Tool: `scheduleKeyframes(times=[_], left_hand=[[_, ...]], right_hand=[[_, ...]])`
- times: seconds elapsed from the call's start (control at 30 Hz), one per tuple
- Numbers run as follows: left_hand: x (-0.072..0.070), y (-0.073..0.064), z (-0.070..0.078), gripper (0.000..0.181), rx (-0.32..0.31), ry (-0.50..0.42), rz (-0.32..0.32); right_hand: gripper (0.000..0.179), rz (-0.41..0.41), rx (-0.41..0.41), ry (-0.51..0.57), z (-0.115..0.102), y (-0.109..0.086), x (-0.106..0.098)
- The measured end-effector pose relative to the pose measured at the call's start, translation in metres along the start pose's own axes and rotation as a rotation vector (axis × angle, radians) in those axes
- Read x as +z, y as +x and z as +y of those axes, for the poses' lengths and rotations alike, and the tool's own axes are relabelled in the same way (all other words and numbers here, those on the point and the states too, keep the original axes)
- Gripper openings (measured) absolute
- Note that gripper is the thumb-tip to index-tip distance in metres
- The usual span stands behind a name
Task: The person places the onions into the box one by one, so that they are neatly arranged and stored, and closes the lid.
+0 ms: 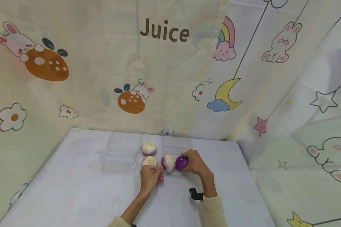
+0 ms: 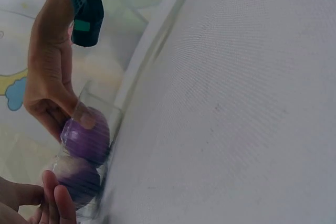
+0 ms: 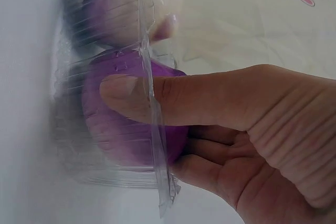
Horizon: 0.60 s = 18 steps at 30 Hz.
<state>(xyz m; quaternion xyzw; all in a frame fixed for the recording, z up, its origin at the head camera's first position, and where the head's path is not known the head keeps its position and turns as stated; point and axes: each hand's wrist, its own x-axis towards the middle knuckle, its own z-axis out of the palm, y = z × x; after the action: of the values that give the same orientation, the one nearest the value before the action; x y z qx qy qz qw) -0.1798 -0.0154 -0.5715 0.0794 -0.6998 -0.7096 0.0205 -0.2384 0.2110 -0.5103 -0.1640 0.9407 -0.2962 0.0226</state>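
In the head view my right hand (image 1: 195, 162) grips a round purple vegetable (image 1: 182, 163) inside a clear plastic box. The right wrist view shows the thumb (image 3: 123, 90) along its side, within the box wall (image 3: 152, 93), and the other fingers behind. Beside it in the box sits a white-and-purple turnip (image 1: 169, 162). My left hand (image 1: 150, 178) has loosely curled fingers close to the box's left end, in front of another turnip (image 1: 149, 161) that it partly hides. A further turnip (image 1: 149, 148) lies behind that one.
A second clear plastic box (image 1: 117, 157) stands on the left of the white table (image 1: 102, 195), its lid raised at the back. The right box's lid (image 1: 176, 142) also stands raised. A printed cloth (image 1: 102, 63) hangs behind the table.
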Motion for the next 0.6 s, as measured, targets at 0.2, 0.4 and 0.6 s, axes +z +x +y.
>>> scheduleKeyframes(times=[0.2,0.4,0.6], left_hand=[[0.0003,0.0001,0.0008,0.026,0.001,-0.001,0.004],[0.0007,0.0000,0.0010,0.025,-0.005,0.003,0.004],[0.0008,-0.0011,0.0011,0.025,0.001,0.003,0.000]], right_hand=[[0.072,-0.002,0.023,0.004,0.0009,0.0001,0.0002],[0.072,-0.015,0.030,0.009,0.0002,-0.0016,0.0004],[0.075,-0.021,0.001,0.010,-0.0006,-0.0027,-0.0017]])
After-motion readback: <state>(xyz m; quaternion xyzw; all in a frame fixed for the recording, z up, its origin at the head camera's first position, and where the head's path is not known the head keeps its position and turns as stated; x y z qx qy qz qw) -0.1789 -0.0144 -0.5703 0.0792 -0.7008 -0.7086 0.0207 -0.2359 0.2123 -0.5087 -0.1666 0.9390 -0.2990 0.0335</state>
